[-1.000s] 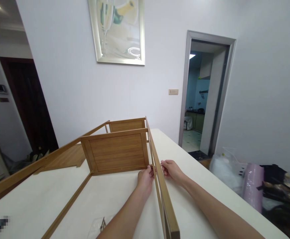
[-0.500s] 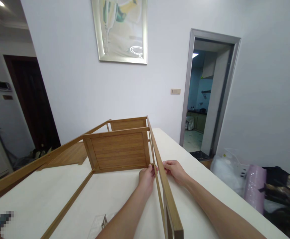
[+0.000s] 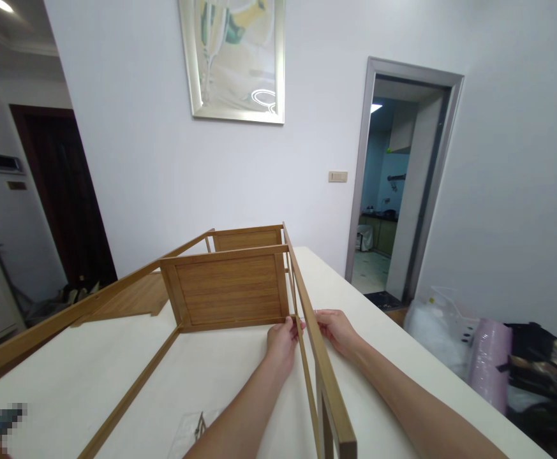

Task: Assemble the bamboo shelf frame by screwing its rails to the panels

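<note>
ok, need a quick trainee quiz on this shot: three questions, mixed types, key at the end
1. Where is the left hand?
a) on the purple roll
b) at the lower right corner of the near upright panel
c) in the doorway

2. True or false: both hands are on the same side of the upper right rail.

3. Fill in: from the camera, the wall switch sits to the ____ of the framed picture.

Key:
1. b
2. False: the right hand is on the outer side of the upper right rail, the left hand on the inner.
3. right
</note>
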Motion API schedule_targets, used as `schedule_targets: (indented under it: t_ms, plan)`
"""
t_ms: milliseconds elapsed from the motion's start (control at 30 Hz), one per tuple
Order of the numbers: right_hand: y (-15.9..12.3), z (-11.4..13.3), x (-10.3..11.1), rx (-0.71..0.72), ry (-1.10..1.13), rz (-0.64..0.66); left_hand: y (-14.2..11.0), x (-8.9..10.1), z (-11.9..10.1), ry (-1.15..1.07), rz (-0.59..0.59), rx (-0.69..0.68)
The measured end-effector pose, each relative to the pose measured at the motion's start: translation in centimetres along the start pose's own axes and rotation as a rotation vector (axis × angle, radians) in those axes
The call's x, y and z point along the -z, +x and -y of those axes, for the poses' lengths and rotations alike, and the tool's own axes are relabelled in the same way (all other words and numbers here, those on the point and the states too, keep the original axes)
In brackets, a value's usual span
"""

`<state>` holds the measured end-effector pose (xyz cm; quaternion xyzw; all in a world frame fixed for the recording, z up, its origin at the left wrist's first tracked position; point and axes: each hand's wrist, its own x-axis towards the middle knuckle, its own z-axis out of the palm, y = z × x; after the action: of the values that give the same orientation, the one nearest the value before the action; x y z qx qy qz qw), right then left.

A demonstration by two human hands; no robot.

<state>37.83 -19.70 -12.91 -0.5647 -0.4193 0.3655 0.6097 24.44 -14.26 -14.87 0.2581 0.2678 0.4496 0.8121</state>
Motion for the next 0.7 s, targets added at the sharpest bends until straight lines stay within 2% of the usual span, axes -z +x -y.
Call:
schedule_targets:
  t_ms: [300, 500, 600, 700]
  plan:
    - [0.2, 0.5, 1.0, 0.113, -0.153, 0.045, 0.1, 0.0, 0.0, -0.010, -0.011, 0.006]
    - [0.4, 0.6, 1.7, 0.180, -0.266, 0.020, 0.3, 0.1, 0.3, -0.016, -0.011, -0.010]
    - [0.3, 0.6, 2.0, 0.124, -0.271, 0.047, 0.4, 0.2, 0.4, -0.016, -0.006, -0.015]
    - [0.2, 0.6, 2.2, 0.010, -0.221, 0.072, 0.5, 0.3, 0.5, -0.017, -0.005, -0.015]
